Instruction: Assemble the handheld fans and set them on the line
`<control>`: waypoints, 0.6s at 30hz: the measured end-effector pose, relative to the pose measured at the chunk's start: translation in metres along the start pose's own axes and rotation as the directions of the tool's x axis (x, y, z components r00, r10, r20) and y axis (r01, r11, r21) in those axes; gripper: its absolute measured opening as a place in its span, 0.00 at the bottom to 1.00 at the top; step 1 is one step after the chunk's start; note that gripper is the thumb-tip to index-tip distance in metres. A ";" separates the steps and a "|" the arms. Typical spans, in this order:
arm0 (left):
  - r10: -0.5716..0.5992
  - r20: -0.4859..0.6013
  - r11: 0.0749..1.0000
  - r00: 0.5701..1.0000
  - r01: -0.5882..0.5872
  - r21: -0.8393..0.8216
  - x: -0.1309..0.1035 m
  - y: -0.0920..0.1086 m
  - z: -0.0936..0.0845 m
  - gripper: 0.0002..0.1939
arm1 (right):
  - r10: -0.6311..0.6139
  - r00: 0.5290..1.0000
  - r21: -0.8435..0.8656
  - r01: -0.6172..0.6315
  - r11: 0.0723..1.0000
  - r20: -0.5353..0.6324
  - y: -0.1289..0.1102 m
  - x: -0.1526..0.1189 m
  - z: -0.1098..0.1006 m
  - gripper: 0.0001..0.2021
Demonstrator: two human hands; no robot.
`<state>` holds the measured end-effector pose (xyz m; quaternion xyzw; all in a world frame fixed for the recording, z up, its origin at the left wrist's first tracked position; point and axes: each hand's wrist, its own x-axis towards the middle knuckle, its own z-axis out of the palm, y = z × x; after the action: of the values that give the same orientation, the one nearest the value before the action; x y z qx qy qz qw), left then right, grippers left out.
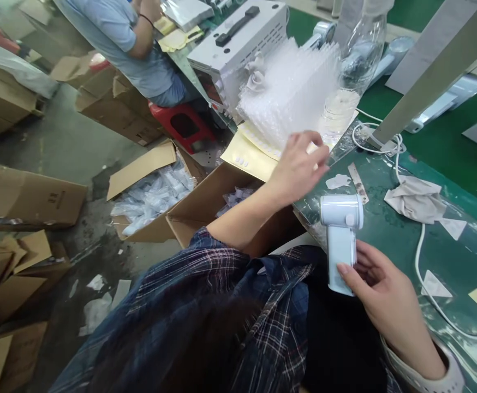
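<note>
My right hand point(386, 295) grips a light-blue handheld fan point(341, 256) by its handle, thumb across the front. The fan stands upright before my body, its round head at the top. My left hand point(299, 166) is stretched forward over the yellow sheets point(255, 155), its fingers bent and apart. Just beyond that hand lies a thick stack of clear plastic bags point(291, 93). Whether the fingertips touch a sheet or a bag is hard to tell. Small white labels show on the nearest yellow sheet.
A green-topped bench point(389, 251) carries a grey cloth point(416, 199), a white cable point(418, 256) and a metal post point(430, 76). Behind the bags stands a white machine point(238, 41). An open carton point(148, 191) of bagged parts sits left, near a red stool point(181, 123) and a seated person point(119, 43).
</note>
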<state>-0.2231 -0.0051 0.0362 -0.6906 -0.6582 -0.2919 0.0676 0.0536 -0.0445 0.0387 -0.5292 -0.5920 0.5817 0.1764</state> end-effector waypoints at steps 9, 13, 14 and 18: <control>0.074 0.218 0.988 0.973 -0.101 0.115 0.082 -0.119 0.016 0.12 | -0.016 0.999 0.020 0.016 1.000 -0.033 -0.008 -0.002 -0.009 0.28; -0.040 0.226 0.999 0.973 0.033 0.034 0.090 -0.115 0.008 0.11 | -0.017 0.999 0.054 0.018 0.998 -0.032 -0.007 -0.002 -0.010 0.27; -0.068 0.204 0.998 0.977 0.065 0.017 0.090 -0.114 0.001 0.11 | -0.016 0.999 0.070 0.018 0.997 -0.033 -0.008 -0.003 -0.010 0.27; -0.093 0.070 0.995 0.993 0.090 0.043 0.085 -0.109 -0.042 0.12 | -0.004 0.999 0.109 0.009 0.994 -0.048 -0.011 -0.005 -0.014 0.25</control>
<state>-0.3432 0.0627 0.0805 -0.6682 -0.6969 -0.2567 0.0442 0.0625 -0.0391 0.0536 -0.5306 -0.5565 0.5999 0.2210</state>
